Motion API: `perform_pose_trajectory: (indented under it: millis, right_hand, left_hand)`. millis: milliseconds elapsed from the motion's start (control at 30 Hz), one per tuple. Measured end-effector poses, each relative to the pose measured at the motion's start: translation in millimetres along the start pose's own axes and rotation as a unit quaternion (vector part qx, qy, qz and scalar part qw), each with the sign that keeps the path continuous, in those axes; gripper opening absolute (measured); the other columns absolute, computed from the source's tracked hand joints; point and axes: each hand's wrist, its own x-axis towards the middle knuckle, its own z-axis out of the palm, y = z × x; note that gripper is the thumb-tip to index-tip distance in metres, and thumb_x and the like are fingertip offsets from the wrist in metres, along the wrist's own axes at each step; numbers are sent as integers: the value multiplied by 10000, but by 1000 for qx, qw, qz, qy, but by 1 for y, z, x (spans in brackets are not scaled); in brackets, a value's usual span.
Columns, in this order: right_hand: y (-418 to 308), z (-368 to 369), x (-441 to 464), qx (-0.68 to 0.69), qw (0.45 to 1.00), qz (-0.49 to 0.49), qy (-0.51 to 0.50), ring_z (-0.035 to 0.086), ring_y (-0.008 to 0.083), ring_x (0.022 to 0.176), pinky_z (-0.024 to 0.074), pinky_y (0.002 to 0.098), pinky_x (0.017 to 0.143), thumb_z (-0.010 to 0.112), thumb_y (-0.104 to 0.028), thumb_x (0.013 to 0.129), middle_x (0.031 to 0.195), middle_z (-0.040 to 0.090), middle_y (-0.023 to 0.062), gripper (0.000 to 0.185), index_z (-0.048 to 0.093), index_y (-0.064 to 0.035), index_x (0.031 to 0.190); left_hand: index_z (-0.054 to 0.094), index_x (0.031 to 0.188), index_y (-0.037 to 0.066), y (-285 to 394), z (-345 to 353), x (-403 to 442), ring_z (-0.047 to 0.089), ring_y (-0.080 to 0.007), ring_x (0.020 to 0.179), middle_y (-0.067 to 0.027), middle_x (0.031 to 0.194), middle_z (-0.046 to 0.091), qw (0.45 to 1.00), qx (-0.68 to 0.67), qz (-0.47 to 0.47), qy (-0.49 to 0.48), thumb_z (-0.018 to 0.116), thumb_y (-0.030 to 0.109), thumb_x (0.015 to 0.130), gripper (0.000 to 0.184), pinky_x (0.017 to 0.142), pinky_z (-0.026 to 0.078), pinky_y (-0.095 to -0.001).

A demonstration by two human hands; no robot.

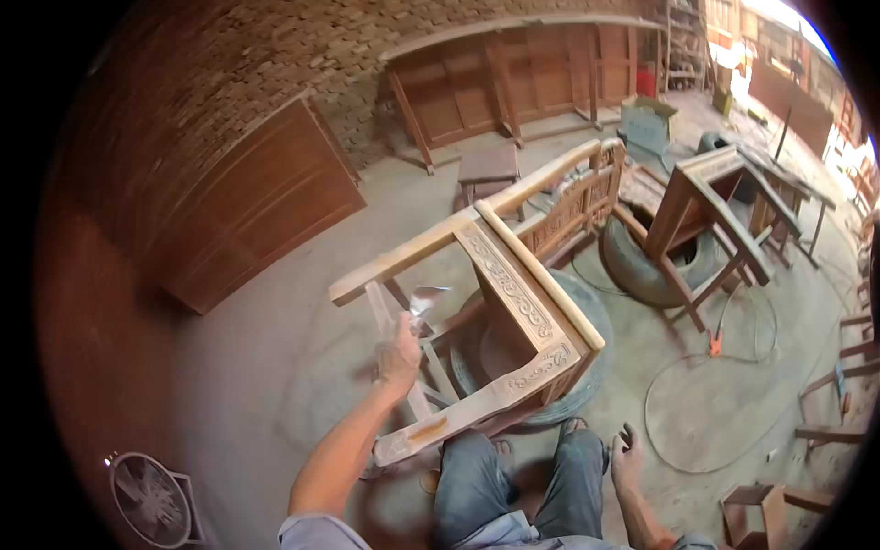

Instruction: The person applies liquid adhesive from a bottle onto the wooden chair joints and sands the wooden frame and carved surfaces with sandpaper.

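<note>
My left hand is closed around a putty knife with a wide, shiny metal blade pointing up and away. It is over the legs of a carved wooden chair, which lies tipped over in front of my knees. The chair's carved front rail faces up, and one leg bears an orange-brown patch near its end. A round, grey tire-like support is under the chair. My right hand hangs beside my right knee, fingers loosely bent and apart, with dark fingertips and nothing visible in it.
Another wooden chair leans on a tire to the right. A cable with an orange connector loops over the floor. A fan stands at lower left. Wooden panels, a stool and a cardboard box are farther back.
</note>
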Motion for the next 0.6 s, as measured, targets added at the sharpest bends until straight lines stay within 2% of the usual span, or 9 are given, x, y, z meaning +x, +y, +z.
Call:
perform_pose_trajectory:
  millis: [67,167,200,233,300,333,467,567,600]
  right_hand:
    - [-107,-2,-16,-2,990,-136,-45,620,323,1321,559,438,1015,690,-80,979,1477,576,267,578,508,30,1517]
    - [-198,13,-51,-7,922,-376,-88,519,415,1427,555,436,1057,787,-12,890,1564,496,260,684,514,9,1517]
    - [-227,20,-62,-44,882,-462,-84,494,444,1442,529,461,1095,810,-31,869,1563,499,254,718,511,8,1521]
    - [-249,25,-73,-80,833,-542,-81,470,473,1458,504,485,1133,833,-49,849,1561,502,248,752,507,6,1524]
    - [-259,44,-82,-110,774,-607,-143,455,491,1465,448,525,1186,855,-83,831,1565,504,239,762,524,4,1512]
    - [-264,52,-88,-106,754,-624,-178,476,501,1454,500,528,1142,874,-74,815,1551,519,251,770,531,6,1499]
    - [-264,63,-122,-78,737,-596,-308,598,396,1379,537,455,1121,745,63,876,1476,603,231,615,562,14,1461]
    - [-257,69,-136,-51,731,-574,-365,615,411,1351,547,460,1099,695,110,877,1442,622,239,565,586,8,1422]
    - [-258,72,-136,-29,745,-556,-367,644,414,1303,559,460,1070,645,142,884,1394,648,244,501,616,7,1365]
  left_hand:
    - [554,1187,95,24,-21,-1,691,-473,724,-270,858,696,996,-31,71,47,587,184,1037,177,625,500,-595]
    - [620,1113,80,74,-63,-24,674,-342,576,-188,761,723,964,-263,40,18,622,253,1066,179,497,470,-463]
    - [641,1070,69,96,-87,-45,637,-246,546,-143,771,731,917,-380,-77,-98,635,280,1072,211,469,430,-380]
    - [662,1026,58,116,-111,-65,600,-151,516,-97,780,739,829,-481,-191,-211,648,306,1078,254,441,391,-297]
    - [668,995,47,129,-129,-103,524,-59,499,-35,794,722,768,-499,-230,-329,666,289,1068,253,436,343,-234]
    - [669,969,54,126,-126,-123,506,-65,467,-36,748,693,749,-517,-249,-331,672,287,1061,251,409,333,-247]
    - [675,926,61,85,-125,-175,513,-80,460,-47,702,670,657,-581,-318,-361,707,291,1037,257,399,337,-248]
    - [672,910,46,52,-133,-188,531,-89,485,-52,711,679,765,-483,-253,-343,724,296,1027,280,431,375,-243]
    - [676,920,53,47,-142,-184,573,-100,525,-43,703,681,788,-469,-278,-285,711,297,1039,274,465,416,-254]
